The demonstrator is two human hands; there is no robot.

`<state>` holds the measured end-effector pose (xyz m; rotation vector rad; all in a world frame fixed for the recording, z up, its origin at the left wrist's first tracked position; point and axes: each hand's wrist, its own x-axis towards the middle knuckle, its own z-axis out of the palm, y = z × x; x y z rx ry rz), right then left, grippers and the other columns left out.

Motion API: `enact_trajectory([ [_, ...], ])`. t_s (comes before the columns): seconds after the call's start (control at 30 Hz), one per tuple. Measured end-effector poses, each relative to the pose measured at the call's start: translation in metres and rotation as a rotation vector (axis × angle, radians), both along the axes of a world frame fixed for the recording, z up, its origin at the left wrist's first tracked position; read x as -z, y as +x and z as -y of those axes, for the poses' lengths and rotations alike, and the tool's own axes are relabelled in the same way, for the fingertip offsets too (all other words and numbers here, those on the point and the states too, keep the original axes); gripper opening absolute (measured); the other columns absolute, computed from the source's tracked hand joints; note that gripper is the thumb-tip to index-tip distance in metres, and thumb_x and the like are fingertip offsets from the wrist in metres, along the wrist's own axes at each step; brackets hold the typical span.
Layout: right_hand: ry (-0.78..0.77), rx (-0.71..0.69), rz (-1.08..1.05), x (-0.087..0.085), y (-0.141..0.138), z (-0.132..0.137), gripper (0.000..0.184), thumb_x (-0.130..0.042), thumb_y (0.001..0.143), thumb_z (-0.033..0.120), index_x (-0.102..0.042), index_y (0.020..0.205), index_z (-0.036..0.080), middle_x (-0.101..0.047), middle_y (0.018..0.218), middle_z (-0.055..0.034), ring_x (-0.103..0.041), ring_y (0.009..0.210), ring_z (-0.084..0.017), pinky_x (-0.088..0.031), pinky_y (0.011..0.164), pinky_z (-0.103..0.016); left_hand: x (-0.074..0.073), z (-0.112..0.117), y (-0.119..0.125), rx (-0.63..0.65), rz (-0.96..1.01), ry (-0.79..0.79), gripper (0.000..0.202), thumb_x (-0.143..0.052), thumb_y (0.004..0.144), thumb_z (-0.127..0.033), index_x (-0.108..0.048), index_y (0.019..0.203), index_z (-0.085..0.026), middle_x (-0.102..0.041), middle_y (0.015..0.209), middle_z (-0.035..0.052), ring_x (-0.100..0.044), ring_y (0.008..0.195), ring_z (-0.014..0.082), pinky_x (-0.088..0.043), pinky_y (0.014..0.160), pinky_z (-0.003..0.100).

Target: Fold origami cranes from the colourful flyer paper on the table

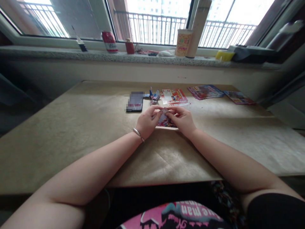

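A partly folded sheet of printed paper lies in front of me on the table, its colours dark red and purple with a pale lower edge. My left hand pinches its upper left part, a silver bracelet round the wrist. On the other side, my right hand grips the upper right part. Both thumbs press near a point at the top of the paper, and the fingers curl behind it. Just beyond the hands stands a folded paper figure in blue and red. The fingers hide much of the sheet's sides.
A phone lies left of the figure. Red printed sheets, a stack of colourful papers and another small stack lie along the back. The windowsill bears a red can, a patterned cup and a tall tube.
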<state>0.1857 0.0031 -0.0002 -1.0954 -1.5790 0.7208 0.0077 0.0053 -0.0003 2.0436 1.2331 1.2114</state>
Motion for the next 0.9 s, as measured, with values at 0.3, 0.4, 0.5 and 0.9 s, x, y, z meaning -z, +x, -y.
enact_trajectory([
  [0.3, 0.088, 0.075, 0.045, 0.0, 0.0, -0.001, 0.022, -0.064, 0.081, 0.037, -0.076, 0.091, 0.022, -0.074, 0.077, -0.0012, -0.065, 0.065, -0.014, -0.053, 0.064, -0.025, 0.001, -0.002, 0.002, -0.027, 0.056, 0.097, 0.026, -0.057, 0.09, -0.041, -0.069, 0.104, -0.023, -0.074, 0.088, 0.0011, -0.068, 0.078, 0.0152, -0.049, 0.066, 0.023],
  [0.4, 0.071, 0.073, 0.051, 0.002, 0.001, -0.004, 0.024, -0.064, 0.081, 0.038, -0.076, 0.093, 0.021, -0.074, 0.077, -0.0015, -0.066, 0.067, -0.015, -0.053, 0.065, -0.026, 0.001, -0.003, 0.003, -0.021, 0.048, 0.083, 0.027, -0.057, 0.09, -0.041, -0.068, 0.106, -0.022, -0.074, 0.089, 0.0018, -0.068, 0.078, 0.0155, -0.049, 0.067, 0.023],
  [0.5, 0.049, 0.067, 0.052, 0.003, 0.001, -0.006, 0.025, -0.064, 0.081, 0.038, -0.076, 0.095, 0.021, -0.073, 0.076, -0.0013, -0.065, 0.064, -0.014, -0.052, 0.06, -0.025, 0.002, -0.004, 0.002, 0.002, 0.046, 0.059, 0.03, -0.055, 0.09, -0.034, -0.06, 0.117, -0.022, -0.073, 0.087, 0.001, -0.068, 0.077, 0.0145, -0.049, 0.067, 0.023],
  [0.9, -0.04, 0.024, 0.145, 0.009, 0.017, -0.024, 0.033, -0.064, 0.08, 0.03, -0.067, 0.112, 0.023, -0.075, 0.089, -0.0018, -0.064, 0.065, -0.013, -0.054, 0.064, -0.028, -0.003, -0.007, 0.0, -0.118, -0.304, -0.024, 0.021, -0.054, 0.087, -0.028, -0.069, 0.101, -0.024, -0.072, 0.092, 0.0018, -0.064, 0.078, 0.0171, -0.046, 0.066, 0.027],
])
